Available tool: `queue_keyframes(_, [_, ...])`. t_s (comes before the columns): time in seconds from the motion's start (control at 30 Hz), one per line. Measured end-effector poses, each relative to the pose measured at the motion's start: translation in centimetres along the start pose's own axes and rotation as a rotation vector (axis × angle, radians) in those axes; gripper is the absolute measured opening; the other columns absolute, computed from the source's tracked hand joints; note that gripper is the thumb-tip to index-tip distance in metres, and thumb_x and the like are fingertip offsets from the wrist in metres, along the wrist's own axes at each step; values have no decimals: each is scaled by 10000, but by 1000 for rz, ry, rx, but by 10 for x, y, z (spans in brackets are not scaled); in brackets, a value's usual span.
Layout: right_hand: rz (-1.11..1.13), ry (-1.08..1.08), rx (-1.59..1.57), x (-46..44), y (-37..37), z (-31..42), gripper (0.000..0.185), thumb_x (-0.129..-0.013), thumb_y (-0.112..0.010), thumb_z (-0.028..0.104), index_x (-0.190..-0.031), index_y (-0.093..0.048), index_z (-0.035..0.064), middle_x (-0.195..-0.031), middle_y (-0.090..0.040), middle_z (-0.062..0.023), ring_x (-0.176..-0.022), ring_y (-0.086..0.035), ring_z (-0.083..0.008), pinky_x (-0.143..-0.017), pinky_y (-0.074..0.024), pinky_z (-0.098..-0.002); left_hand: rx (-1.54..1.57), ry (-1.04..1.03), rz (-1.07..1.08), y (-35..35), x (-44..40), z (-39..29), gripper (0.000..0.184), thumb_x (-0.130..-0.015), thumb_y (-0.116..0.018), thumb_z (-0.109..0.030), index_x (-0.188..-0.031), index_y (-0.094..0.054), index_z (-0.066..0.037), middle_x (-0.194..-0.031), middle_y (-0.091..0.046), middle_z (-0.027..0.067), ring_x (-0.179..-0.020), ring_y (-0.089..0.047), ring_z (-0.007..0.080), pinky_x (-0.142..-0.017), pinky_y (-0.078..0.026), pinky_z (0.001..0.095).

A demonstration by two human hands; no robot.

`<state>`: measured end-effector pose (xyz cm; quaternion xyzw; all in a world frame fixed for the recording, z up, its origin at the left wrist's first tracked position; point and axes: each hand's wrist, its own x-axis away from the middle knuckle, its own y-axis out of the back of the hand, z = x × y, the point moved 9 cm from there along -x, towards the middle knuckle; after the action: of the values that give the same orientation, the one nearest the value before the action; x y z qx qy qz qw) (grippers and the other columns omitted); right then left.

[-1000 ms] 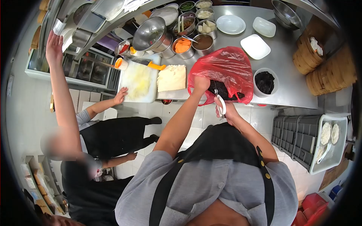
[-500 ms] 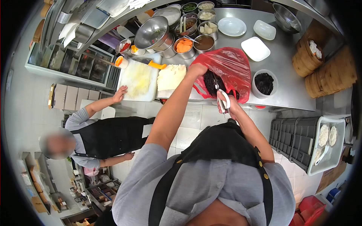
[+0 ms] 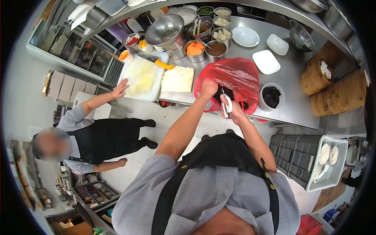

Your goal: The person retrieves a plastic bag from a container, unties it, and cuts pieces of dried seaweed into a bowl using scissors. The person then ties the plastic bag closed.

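A red plastic bag (image 3: 243,72) lies at the counter's front edge, its mouth towards me, with a dark, nearly black food (image 3: 226,92) inside. At the left of this mouth my left hand (image 3: 209,87) is closed, its fingertips hidden against the dark food and the bag's edge; what it grips is unclear. My right hand (image 3: 236,112) holds scissors with white handles (image 3: 227,105), blades pointing into the bag at the dark food. Just right of the bag stands a white tub (image 3: 265,105) holding similar black food.
Left of the bag are a pale slab (image 3: 177,79) and a cutting board (image 3: 135,84) with a yellow-handled tool (image 3: 163,64). Metal bowls, white dishes (image 3: 266,62) and bamboo steamers (image 3: 337,98) stand around. A co-worker (image 3: 105,139) rests one hand on the board.
My left hand has drawn down towards me, nearer the scissors. The bag's mouth looks narrower, with less of the dark food showing. The whole view has shifted slightly.
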<state>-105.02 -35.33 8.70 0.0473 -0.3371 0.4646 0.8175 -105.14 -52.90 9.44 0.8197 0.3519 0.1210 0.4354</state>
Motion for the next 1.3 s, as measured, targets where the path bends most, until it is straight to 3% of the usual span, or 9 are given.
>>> queue_keyframes(0.07, [8, 16, 25, 1, 2, 1, 581, -736, -643, 657, -720, -548, 85, -584, -525, -29, -464, -524, -142, -454, -393, -275, 197, 103, 6, 1, 3, 5, 211, -763, -524, -161, -810, -678, -24, -787, -645, 204, -731, -637, 370, -671, -501, 451])
queue_keyframes(0.37, [129, -3, 58, 6, 4, 15, 582, -757, -601, 674, -725, -534, 97, -580, -543, -25, -461, -530, -137, -417, -340, -250, 108, -185, 68, 28, -50, -6, 310, -845, -506, -254, -966, -646, -5, -972, -653, 227, -815, -669, 312, -684, -536, 415])
queue_keyframes(0.43, [153, -5, 76, 12, 10, 14, 587, -757, -601, 673, -735, -540, 90, -580, -545, -27, -470, -538, -134, -417, -358, -233, 231, 247, 340, 30, -40, 0, 359, -859, -493, -312, -1044, -636, -40, -1041, -644, 207, -931, -634, 324, -785, -506, 396])
queue_keyframes(0.53, [160, 9, 79, 9, 18, 16, 584, -763, -605, 663, -753, -550, 82, -592, -555, -31, -467, -541, -138, -415, -360, -241, 267, 467, 348, 43, -7, -4, 376, -858, -521, -307, -976, -641, 29, -896, -663, 227, -784, -674, 320, -655, -535, 517])
queue_keyframes(0.7, [180, -48, 155, 7, 11, 12, 614, -757, -593, 685, -767, -557, 72, -606, -567, -33, -484, -561, -144, -420, -330, -240, 166, 177, -105, 9, 4, 17, 268, -805, -531, -190, -790, -664, 42, -813, -639, 269, -796, -644, 395, -713, -520, 476])
queue_keyframes(0.8, [167, -64, 205, 3, 5, 16, 628, -749, -588, 699, -765, -560, 71, -602, -565, -34, -493, -564, -143, -426, -323, -232, 189, 280, -106, 25, 14, 10, 230, -771, -526, -147, -744, -657, 40, -800, -616, 281, -801, -619, 422, -731, -508, 457])
queue_keyframes(0.97, [118, -46, 192, 4, -6, 24, 595, -726, -651, 659, -706, -558, 71, -557, -544, -28, -439, -532, -136, -408, -371, -250, 162, 128, -177, 30, 15, 8, 224, -780, -493, -106, -722, -651, 44, -762, -618, 267, -757, -620, 419, -687, -495, 485])
queue_keyframes(1.1, [112, -88, 256, 2, -4, 18, 537, -775, -609, 639, -756, -550, 106, -583, -574, -30, -451, -550, -142, -409, -311, -246, 87, 110, -121, 19, 20, 8, 232, -793, -475, -93, -732, -645, 52, -764, -614, 273, -744, -619, 421, -675, -490, 490])
queue_keyframes(1.3, [92, -4, 264, -1, -7, 26, 598, -744, -633, 655, -805, -571, 64, -607, -564, -42, -480, -561, -144, -419, -366, -230, 356, 297, -178, 36, 37, 9, 302, -871, -453, -159, -774, -642, 55, -797, -616, 284, -783, -615, 439, -702, -489, 493])
